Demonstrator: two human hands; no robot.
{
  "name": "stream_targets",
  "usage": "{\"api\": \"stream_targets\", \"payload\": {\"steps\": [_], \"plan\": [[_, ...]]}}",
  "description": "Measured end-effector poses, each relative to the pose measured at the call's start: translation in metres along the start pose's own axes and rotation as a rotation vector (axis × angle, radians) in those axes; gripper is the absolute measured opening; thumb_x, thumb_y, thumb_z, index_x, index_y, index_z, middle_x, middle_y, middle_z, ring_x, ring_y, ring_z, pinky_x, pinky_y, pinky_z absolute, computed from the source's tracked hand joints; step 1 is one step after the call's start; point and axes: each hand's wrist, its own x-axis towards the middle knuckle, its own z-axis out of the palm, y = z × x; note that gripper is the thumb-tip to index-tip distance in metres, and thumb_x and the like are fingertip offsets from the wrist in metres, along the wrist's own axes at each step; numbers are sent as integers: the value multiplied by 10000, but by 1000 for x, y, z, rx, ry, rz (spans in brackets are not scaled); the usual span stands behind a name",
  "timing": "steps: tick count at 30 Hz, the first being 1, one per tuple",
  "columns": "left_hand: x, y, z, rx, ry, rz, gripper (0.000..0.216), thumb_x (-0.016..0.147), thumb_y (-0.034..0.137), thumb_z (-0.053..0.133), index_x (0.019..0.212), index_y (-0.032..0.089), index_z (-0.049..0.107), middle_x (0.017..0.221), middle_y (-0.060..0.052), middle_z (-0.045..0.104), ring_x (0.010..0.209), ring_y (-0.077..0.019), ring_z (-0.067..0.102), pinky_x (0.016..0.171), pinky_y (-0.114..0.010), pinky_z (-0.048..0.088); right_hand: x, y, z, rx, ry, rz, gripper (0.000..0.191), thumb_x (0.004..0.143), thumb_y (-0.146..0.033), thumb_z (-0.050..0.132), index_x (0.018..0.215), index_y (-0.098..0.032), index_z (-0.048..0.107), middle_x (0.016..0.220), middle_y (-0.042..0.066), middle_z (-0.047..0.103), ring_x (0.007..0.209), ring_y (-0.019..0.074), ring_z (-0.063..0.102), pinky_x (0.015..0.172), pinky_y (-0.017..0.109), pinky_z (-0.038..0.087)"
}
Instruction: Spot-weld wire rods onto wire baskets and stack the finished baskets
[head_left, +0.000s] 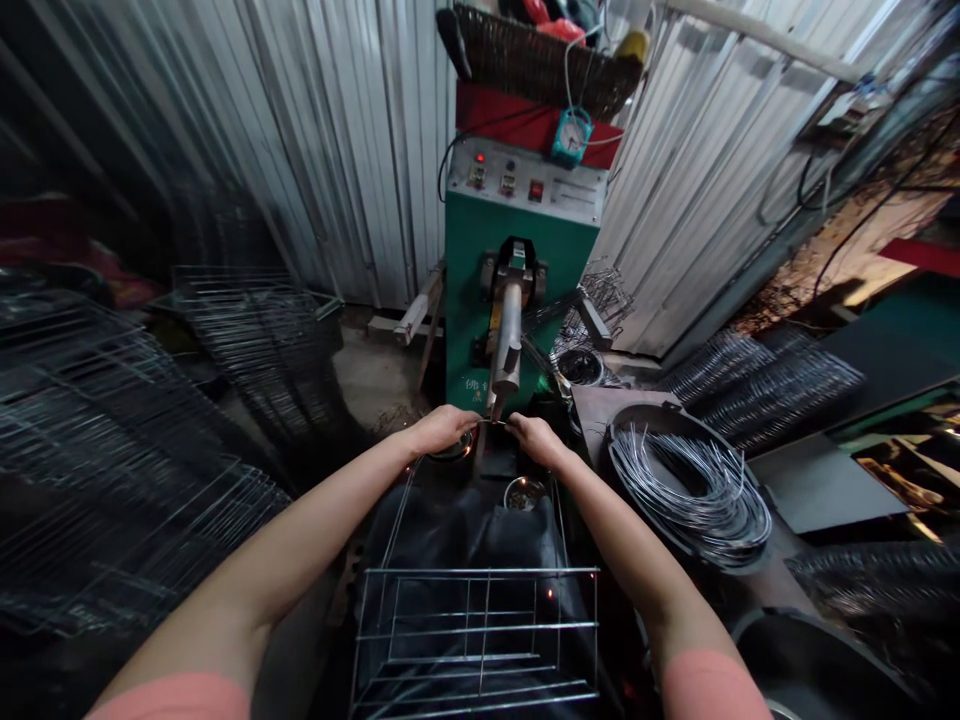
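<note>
A wire rack [480, 628] of thin metal rods lies over a dark apron [435, 530] on my lap, and its side wires run forward towards my hands. My left hand [444, 430] pinches the rack's far wire just left of the electrode tip of a green spot welder [461, 290]. From the right side, my right hand [534, 440] grips the same wire with closed fingers. The welder's upper electrode arm [507, 345] comes down between both hands, its tip at the wire. Small orange sparks glow around the hands and over the rack.
Stacked wire racks [255, 330] stand at the left. To the right, a round pan [619, 440] holds a coil of loose wires [697, 500]. A small bowl [523, 492] sits below my right hand. A wicker basket [525, 55] tops the welder, with a teal clock [572, 137] below it.
</note>
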Motion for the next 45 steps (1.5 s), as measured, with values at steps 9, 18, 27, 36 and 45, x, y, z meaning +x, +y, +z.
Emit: {"api": "stream_targets", "payload": {"steps": [9,18,27,36,45], "plan": [[-1,-1,1,-55,11,-11,340,883,312,391,1048,172,652,867,-52,700,811,-171,624,684,-218,402,-17,11,0,373,91,131,351,802,-468,432,583,-193,409,547,-46,349,550,109,348,527,235,254],[-2,-2,0,-16,12,-25,339,883,298,385,1065,180,645,943,-61,701,872,-182,625,732,-230,412,-14,10,5,426,134,112,343,769,-465,445,563,-201,371,552,-45,326,552,108,322,530,240,249],[-3,2,-8,-226,-62,-158,362,850,359,434,1105,201,636,788,-33,676,682,-168,609,631,-242,405,-14,12,4,544,69,157,355,786,-483,472,592,-186,458,524,-46,382,510,97,340,493,230,248],[-62,-19,-1,-982,-54,-436,514,777,582,480,988,127,591,603,11,557,486,-105,496,514,-236,386,-50,27,12,1103,-91,384,433,742,-566,524,879,-162,599,511,-55,421,417,82,320,390,201,208],[-62,-19,14,-1056,8,-477,464,776,597,475,817,144,561,533,39,459,466,-86,423,501,-237,371,-54,13,22,1030,46,365,478,793,-592,434,849,-147,599,446,-74,353,392,77,278,401,209,222]]}}
